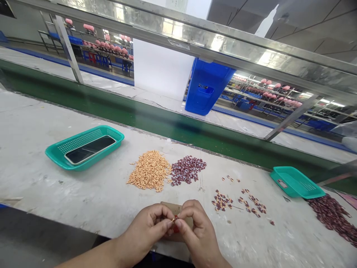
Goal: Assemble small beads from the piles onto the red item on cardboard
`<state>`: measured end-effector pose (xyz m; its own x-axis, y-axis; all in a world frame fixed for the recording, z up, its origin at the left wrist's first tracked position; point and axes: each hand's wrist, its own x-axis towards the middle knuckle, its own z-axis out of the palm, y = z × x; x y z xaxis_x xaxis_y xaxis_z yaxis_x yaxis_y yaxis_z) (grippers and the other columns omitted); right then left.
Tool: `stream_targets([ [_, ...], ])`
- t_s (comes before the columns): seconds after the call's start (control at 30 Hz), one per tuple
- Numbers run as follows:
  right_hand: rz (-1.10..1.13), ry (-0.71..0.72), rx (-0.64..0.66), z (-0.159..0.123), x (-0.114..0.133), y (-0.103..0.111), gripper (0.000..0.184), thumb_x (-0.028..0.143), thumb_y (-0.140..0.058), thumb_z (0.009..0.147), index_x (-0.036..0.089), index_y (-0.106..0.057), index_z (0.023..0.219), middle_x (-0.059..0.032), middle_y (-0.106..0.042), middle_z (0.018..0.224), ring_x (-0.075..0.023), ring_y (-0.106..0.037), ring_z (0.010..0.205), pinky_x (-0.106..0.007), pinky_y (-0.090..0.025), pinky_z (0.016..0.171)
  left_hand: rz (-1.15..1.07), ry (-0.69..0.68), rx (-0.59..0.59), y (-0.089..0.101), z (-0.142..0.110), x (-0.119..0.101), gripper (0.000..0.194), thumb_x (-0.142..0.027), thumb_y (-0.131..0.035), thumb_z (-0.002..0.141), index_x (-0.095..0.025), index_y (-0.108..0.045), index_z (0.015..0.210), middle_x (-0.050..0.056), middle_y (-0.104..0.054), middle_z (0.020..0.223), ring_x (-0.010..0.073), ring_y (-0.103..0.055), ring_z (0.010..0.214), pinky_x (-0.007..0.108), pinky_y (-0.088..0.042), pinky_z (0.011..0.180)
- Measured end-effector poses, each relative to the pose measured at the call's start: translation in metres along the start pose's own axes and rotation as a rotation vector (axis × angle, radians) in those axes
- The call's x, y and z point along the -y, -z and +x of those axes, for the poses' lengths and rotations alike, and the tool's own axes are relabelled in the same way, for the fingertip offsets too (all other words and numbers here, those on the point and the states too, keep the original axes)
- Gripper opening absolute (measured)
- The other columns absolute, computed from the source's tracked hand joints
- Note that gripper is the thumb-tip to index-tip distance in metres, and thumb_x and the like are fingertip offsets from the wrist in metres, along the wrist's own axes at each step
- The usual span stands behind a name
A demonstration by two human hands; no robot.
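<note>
My left hand (146, 227) and my right hand (195, 230) meet at the front of the white workbench (33, 167). Their fingertips pinch a tiny red and tan piece (175, 223) between them, partly hidden by my fingers. A piece of brown cardboard (167, 205) lies under my hands. Beyond them are a heap of small tan pieces (149, 171) and a heap of dark maroon pieces (186, 170). Small clusters of mixed pieces (221, 201) lie to the right of my right hand.
A teal plastic basket (83, 149) holding a dark flat object (89, 149) stands at the left. A second teal basket (297, 182) and a large maroon heap (331, 219) lie at the right. A green conveyor belt (111, 111) runs behind the bench, with a blue crate (206, 87) beyond.
</note>
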<state>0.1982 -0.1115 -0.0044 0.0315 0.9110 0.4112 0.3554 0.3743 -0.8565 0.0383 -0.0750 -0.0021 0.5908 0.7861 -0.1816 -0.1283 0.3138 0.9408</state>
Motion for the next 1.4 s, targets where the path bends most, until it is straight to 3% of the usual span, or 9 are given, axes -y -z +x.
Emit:
stream_targets([
  [0.5,0.054,-0.022,-0.029,-0.004,-0.003,-0.005,0.008,0.022,-0.061,0.081,0.023,-0.058,0.074,0.0022,-0.052,0.074,-0.0134,-0.053,0.07,-0.024,-0.043,0.065,0.015,-0.085,-0.047,0.001,-0.002,0.009,0.024,-0.039,-0.067,0.076,-0.019,-0.055,0.076,-0.002,-0.056,0.07,0.0148,-0.053,0.068,0.028,-0.044,0.065],
  [0.8,0.063,-0.028,0.058,-0.002,0.0,0.001,0.014,0.028,-0.061,0.083,0.022,-0.058,0.07,0.0012,-0.054,0.072,-0.0148,-0.054,0.071,-0.026,-0.043,0.066,0.28,-0.143,-0.057,0.001,-0.003,-0.004,0.014,-0.03,-0.058,0.077,-0.018,-0.056,0.07,-0.002,-0.054,0.067,0.0137,-0.048,0.064,0.024,-0.041,0.06],
  [0.97,0.01,0.002,0.136,-0.001,0.004,0.007,0.014,0.026,-0.062,0.083,0.022,-0.057,0.07,0.0008,-0.055,0.073,-0.0152,-0.054,0.074,-0.027,-0.044,0.067,0.522,-0.15,-0.06,-0.002,-0.004,-0.017,0.011,-0.025,-0.054,0.074,-0.018,-0.058,0.066,0.0,-0.06,0.068,0.0152,-0.053,0.066,0.026,-0.044,0.064],
  [1.03,-0.086,0.05,0.139,0.0,0.004,0.011,0.012,0.022,-0.062,0.083,0.022,-0.057,0.072,0.0007,-0.056,0.074,-0.0159,-0.054,0.076,-0.029,-0.043,0.069,0.583,-0.152,-0.014,-0.001,-0.002,-0.02,0.011,-0.025,-0.053,0.076,-0.018,-0.06,0.071,0.001,-0.064,0.072,0.0163,-0.057,0.069,0.027,-0.047,0.067],
  [1.1,-0.281,0.113,0.113,0.0,-0.001,0.02,0.009,0.018,-0.061,0.083,0.022,-0.059,0.076,-0.0001,-0.058,0.076,-0.0172,-0.053,0.079,-0.032,-0.041,0.073,0.658,-0.184,0.008,0.006,0.001,-0.019,0.015,-0.024,-0.054,0.078,-0.019,-0.062,0.09,0.003,-0.068,0.088,0.0188,-0.06,0.081,0.03,-0.049,0.075],
  [1.17,-0.527,0.164,0.068,0.0,-0.01,0.034,0.01,0.015,-0.059,0.085,0.023,-0.06,0.08,-0.0009,-0.061,0.079,-0.0186,-0.052,0.081,-0.035,-0.038,0.077,0.8,-0.255,-0.022,0.018,0.004,-0.016,0.041,-0.023,-0.059,0.077,-0.022,-0.054,0.118,0.007,-0.063,0.115,0.0235,-0.057,0.104,0.039,-0.045,0.094],
  [1.2,-0.644,0.178,0.043,0.0,-0.017,0.043,0.01,0.014,-0.058,0.085,0.023,-0.06,0.081,-0.0012,-0.061,0.079,-0.0193,-0.052,0.081,-0.037,-0.036,0.078,0.899,-0.28,-0.032,0.025,0.004,-0.013,0.048,-0.022,-0.06,0.076,-0.025,-0.051,0.123,0.008,-0.059,0.125,0.0265,-0.052,0.114,0.045,-0.039,0.101],
  [1.27,-0.825,0.165,0.023,-0.002,-0.03,0.061,0.012,0.014,-0.056,0.085,0.023,-0.06,0.079,-0.0012,-0.062,0.077,-0.0206,-0.051,0.082,-0.038,-0.034,0.08,1.069,-0.289,0.062,0.037,0.004,-0.007,0.058,-0.024,-0.066,0.073,-0.029,-0.049,0.128,0.006,-0.054,0.135,0.0312,-0.042,0.126,0.053,-0.03,0.107],
  [1.4,-1.01,0.073,0.021,-0.007,-0.05,0.09,0.013,0.011,-0.055,0.084,0.023,-0.061,0.081,-0.0024,-0.065,0.083,-0.0224,-0.051,0.087,-0.039,-0.032,0.082,1.288,-0.192,0.148,0.045,0.004,-0.003,0.077,-0.025,-0.074,0.065,-0.028,-0.043,0.136,0.008,-0.046,0.143,0.0361,-0.034,0.132,0.058,-0.025,0.109],
])
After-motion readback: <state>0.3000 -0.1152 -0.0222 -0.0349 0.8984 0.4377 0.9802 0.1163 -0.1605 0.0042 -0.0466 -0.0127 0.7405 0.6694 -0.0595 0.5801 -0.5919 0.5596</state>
